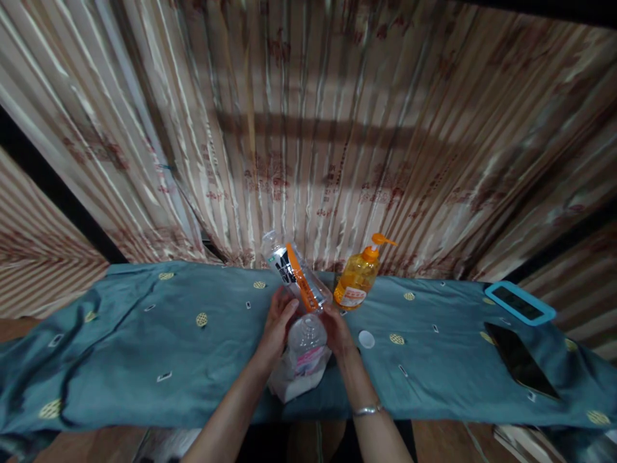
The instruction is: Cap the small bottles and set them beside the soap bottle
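Observation:
A clear plastic bottle (299, 278) with a silver, black and orange label is tilted, its upper end leaning to the left. My left hand (278, 320) is closed around its lower left side, the thumb in front. My right hand (338, 330) grips its lower right end, and some fingers are hidden behind it. Just below stands a second clear bottle (307, 341) with a pink label and an uncapped mouth. A crumpled whitish, partly see-through wrapping (294, 386) surrounds its lower part. A round white disc (366, 339), probably a cap, lies right of my right hand.
An orange pump bottle (357, 283) stands behind my right hand. A blue-framed device (520, 303) and a dark phone (522, 360) lie on the right of the green patterned cloth (202, 360). A striped curtain (299, 141) hangs behind the table.

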The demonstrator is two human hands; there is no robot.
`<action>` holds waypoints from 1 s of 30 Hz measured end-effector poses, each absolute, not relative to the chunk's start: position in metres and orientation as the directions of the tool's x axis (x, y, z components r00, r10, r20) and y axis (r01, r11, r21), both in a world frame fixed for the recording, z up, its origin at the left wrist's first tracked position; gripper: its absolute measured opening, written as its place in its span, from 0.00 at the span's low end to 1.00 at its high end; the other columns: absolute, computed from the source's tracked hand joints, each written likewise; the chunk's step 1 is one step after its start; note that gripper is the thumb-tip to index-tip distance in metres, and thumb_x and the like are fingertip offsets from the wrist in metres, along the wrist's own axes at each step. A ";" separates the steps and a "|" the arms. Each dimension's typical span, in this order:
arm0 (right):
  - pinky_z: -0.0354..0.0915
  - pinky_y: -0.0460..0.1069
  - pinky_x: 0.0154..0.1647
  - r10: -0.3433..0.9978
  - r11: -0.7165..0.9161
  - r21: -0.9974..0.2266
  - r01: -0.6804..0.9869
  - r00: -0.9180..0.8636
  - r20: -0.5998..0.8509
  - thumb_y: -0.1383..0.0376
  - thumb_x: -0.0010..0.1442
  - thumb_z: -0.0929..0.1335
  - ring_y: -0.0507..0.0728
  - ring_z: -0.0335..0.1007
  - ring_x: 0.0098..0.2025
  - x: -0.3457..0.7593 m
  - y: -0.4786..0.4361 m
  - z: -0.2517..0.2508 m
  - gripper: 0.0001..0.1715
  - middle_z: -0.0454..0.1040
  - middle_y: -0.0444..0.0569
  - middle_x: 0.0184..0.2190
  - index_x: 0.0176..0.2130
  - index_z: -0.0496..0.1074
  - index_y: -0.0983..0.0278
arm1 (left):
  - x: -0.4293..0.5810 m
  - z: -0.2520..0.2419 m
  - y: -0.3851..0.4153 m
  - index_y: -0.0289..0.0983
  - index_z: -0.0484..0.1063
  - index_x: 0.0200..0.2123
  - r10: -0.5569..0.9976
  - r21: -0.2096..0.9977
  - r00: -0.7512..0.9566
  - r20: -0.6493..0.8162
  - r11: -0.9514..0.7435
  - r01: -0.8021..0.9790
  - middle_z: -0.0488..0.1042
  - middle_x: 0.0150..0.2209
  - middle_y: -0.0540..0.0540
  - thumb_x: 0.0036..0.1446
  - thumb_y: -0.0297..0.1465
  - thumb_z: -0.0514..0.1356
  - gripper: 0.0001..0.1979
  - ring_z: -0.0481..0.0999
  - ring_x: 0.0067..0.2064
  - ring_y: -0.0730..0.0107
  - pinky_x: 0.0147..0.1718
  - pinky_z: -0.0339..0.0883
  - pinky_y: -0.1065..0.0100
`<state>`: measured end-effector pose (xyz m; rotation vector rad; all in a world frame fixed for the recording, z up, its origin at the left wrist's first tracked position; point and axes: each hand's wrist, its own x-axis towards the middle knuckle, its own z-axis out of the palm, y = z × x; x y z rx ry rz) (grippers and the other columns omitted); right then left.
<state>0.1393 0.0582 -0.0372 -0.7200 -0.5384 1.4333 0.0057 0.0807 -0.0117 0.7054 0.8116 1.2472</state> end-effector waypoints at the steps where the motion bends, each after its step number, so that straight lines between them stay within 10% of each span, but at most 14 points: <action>1: 0.73 0.57 0.46 0.992 -0.016 -0.748 -0.664 0.080 -0.093 0.52 0.40 0.77 0.67 0.78 0.45 0.136 0.059 -0.035 0.28 0.82 0.50 0.40 0.41 0.78 0.62 | 0.008 -0.011 0.083 0.41 0.66 0.53 0.983 0.822 0.119 -0.140 0.182 -0.540 0.79 0.47 0.47 0.43 0.39 0.72 0.34 0.80 0.47 0.62 0.48 0.72 0.62; 12: 0.72 0.52 0.39 0.998 -0.063 -0.826 -0.560 -0.017 -0.064 0.51 0.46 0.76 0.58 0.78 0.34 0.121 0.077 -0.052 0.27 0.81 0.47 0.37 0.44 0.78 0.60 | 0.000 -0.013 0.104 0.37 0.70 0.35 0.993 0.855 0.051 -0.105 0.117 -0.506 0.80 0.34 0.47 0.41 0.40 0.71 0.21 0.81 0.37 0.63 0.42 0.72 0.62; 19: 0.72 0.54 0.45 0.990 -0.042 -0.860 -0.508 0.093 -0.103 0.51 0.45 0.79 0.61 0.78 0.45 0.145 0.037 -0.056 0.34 0.80 0.50 0.45 0.50 0.75 0.59 | -0.052 -0.015 0.101 0.39 0.65 0.37 0.975 0.927 -0.203 -0.092 0.009 -0.375 0.76 0.32 0.54 0.31 0.37 0.74 0.30 0.77 0.34 0.70 0.39 0.70 0.66; 30: 0.73 0.59 0.49 0.875 0.048 -0.963 -0.265 0.476 -0.087 0.50 0.47 0.79 0.64 0.78 0.44 0.189 -0.058 -0.080 0.32 0.81 0.55 0.43 0.48 0.76 0.62 | -0.125 -0.049 0.070 0.41 0.59 0.40 0.928 0.931 -0.371 0.031 0.109 0.349 0.71 0.35 0.50 0.35 0.46 0.71 0.32 0.76 0.38 0.56 0.41 0.71 0.57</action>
